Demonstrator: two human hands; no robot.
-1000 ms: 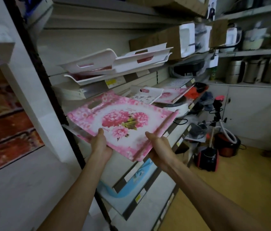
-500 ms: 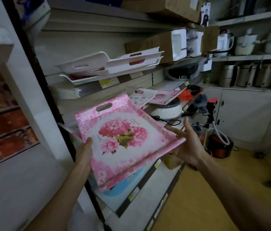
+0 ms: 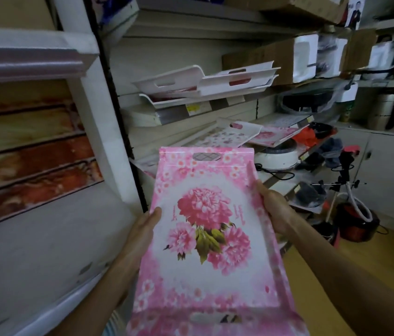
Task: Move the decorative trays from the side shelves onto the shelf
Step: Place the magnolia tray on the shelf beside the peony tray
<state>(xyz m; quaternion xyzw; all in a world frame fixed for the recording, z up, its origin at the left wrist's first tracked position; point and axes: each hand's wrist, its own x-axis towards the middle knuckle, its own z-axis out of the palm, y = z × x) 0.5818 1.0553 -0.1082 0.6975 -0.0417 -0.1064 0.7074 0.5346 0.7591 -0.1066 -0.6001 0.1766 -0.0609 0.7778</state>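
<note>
The pink floral tray [image 3: 211, 238], a glossy rectangle with raised rims and a slot handle at each short end, fills the middle of the head view, held lengthwise away from us in front of the side shelves [image 3: 251, 103]. We grip it by its two long edges: our left hand [image 3: 142, 229] clamps the left rim with the thumb lying on the printed face, and our right hand [image 3: 274, 207] clamps the right rim, fingers curled behind where we cannot see them. Large peonies with green leaves sit on a pale centre, ringed by a border of small pink blossoms. The near handle end is cut off by the bottom of the frame and reads as a blur.

On the upper side shelf a stack of white trays [image 3: 205, 82] lies tilted, smooth plastic with oblong handle cut-outs; how many are nested we cannot tell. One level down rest a pale tray with a small flower pattern [image 3: 230, 135] and, just beside it, another pink floral one [image 3: 273, 137], partly hidden by the first. Brown cardboard boxes [image 3: 271, 59] stand behind the white stack. To the left a white post [image 3: 99, 122] frames shelves holding reddish, marbled panels [image 3: 29, 163], their nature hard to make out. Dim appliances at far right are too murky to name.
</note>
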